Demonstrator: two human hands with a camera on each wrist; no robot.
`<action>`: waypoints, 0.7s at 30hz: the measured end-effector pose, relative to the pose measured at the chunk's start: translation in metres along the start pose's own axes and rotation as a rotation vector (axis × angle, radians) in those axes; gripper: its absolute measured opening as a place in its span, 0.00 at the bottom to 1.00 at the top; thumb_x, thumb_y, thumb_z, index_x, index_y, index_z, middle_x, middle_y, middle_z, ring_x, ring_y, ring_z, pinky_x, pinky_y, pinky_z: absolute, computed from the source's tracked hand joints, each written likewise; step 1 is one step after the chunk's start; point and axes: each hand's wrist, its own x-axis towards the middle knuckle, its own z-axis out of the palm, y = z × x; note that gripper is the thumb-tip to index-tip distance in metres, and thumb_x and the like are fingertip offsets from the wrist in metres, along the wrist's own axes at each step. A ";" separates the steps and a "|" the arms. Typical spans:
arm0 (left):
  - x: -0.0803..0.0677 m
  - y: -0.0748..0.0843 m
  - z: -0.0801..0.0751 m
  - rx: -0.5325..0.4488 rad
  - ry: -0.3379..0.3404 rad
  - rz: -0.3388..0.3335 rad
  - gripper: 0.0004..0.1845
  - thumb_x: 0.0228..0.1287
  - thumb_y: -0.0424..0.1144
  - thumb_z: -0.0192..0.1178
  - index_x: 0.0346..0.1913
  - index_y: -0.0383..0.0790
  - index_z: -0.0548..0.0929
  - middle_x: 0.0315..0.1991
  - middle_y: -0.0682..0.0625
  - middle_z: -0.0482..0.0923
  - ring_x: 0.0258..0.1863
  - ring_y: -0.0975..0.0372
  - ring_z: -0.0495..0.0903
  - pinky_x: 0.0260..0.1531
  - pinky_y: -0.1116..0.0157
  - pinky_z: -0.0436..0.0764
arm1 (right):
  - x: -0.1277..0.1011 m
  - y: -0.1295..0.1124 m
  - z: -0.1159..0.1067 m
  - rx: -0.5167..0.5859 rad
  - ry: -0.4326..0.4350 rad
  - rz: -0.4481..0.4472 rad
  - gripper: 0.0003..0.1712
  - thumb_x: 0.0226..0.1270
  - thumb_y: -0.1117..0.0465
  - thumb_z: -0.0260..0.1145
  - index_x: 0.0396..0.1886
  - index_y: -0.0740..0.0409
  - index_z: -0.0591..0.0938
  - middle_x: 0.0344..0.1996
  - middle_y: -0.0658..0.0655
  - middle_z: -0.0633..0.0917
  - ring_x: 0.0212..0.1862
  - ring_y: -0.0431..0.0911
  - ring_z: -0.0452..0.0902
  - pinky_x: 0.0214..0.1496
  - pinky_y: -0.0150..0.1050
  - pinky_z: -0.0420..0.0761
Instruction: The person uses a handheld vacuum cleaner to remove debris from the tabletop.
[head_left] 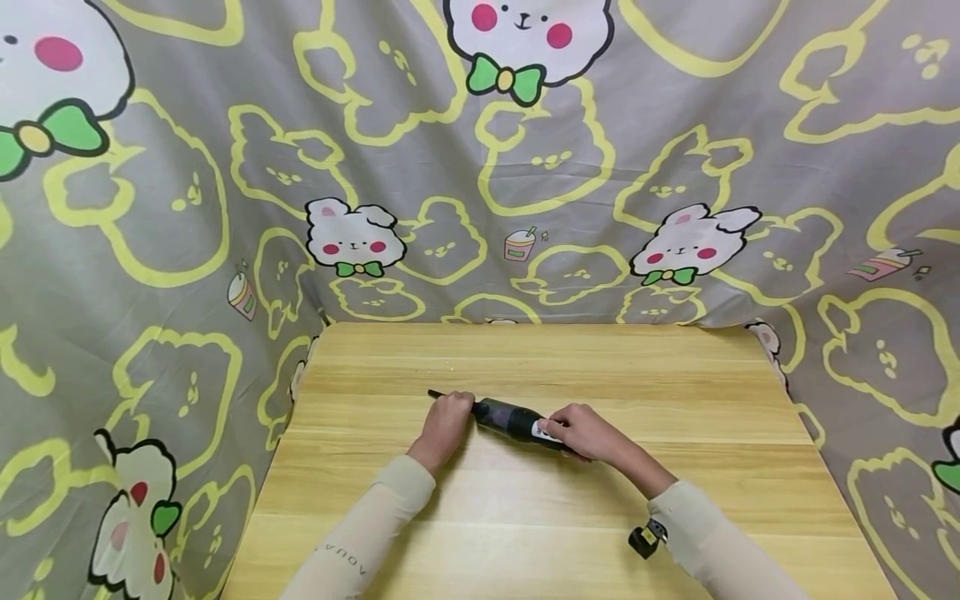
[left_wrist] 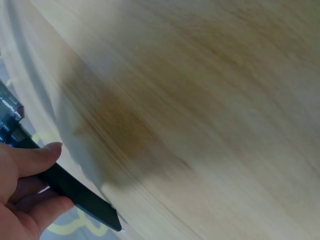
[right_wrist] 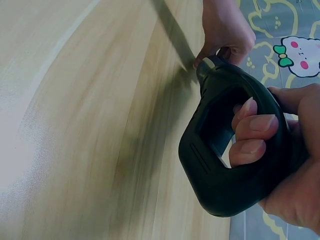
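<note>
A black handheld vacuum cleaner (head_left: 510,419) with a smoky see-through dust cup is held level above the wooden table, between both hands. My right hand (head_left: 588,429) grips its loop handle (right_wrist: 215,197), fingers curled through the opening in the right wrist view. My left hand (head_left: 448,421) pinches the slim black crevice nozzle (left_wrist: 90,204) at the front end, thumb on one side and fingers on the other. The nozzle's slanted tip sticks out past the left hand, toward the table's far left.
The light wooden table (head_left: 525,533) shows a few tiny white specks (head_left: 448,367) beyond the nozzle. Grey curtain (head_left: 450,167) with rabbit and yellow outline prints closes off the back and both sides. A small black wrist camera (head_left: 645,539) hangs at the right cuff.
</note>
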 end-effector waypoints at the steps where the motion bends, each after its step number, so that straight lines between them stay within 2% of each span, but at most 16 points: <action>1: 0.000 0.000 0.000 0.003 -0.003 -0.001 0.10 0.60 0.19 0.67 0.29 0.36 0.85 0.25 0.45 0.86 0.23 0.56 0.87 0.22 0.63 0.87 | 0.000 0.000 0.000 0.000 0.001 0.001 0.24 0.83 0.48 0.56 0.36 0.60 0.88 0.07 0.46 0.68 0.07 0.37 0.58 0.12 0.32 0.66; 9: 0.002 0.002 0.002 0.001 0.008 -0.009 0.09 0.60 0.18 0.67 0.29 0.35 0.85 0.26 0.44 0.87 0.24 0.55 0.87 0.23 0.63 0.88 | 0.000 0.000 -0.001 -0.008 0.008 0.008 0.22 0.83 0.48 0.56 0.36 0.56 0.88 0.08 0.47 0.69 0.07 0.37 0.59 0.13 0.33 0.67; 17: 0.006 0.002 0.005 -0.003 0.009 -0.020 0.10 0.60 0.18 0.66 0.29 0.35 0.85 0.26 0.43 0.87 0.25 0.54 0.88 0.23 0.62 0.89 | 0.000 0.001 -0.003 -0.017 0.016 0.002 0.25 0.83 0.48 0.55 0.37 0.61 0.88 0.08 0.46 0.69 0.07 0.37 0.59 0.12 0.32 0.66; 21: 0.008 0.002 0.006 0.013 0.008 -0.019 0.09 0.59 0.19 0.67 0.30 0.36 0.86 0.26 0.44 0.87 0.25 0.55 0.88 0.23 0.63 0.88 | 0.000 0.001 -0.004 -0.023 0.021 0.015 0.24 0.83 0.48 0.55 0.38 0.60 0.88 0.07 0.46 0.69 0.08 0.37 0.59 0.13 0.31 0.66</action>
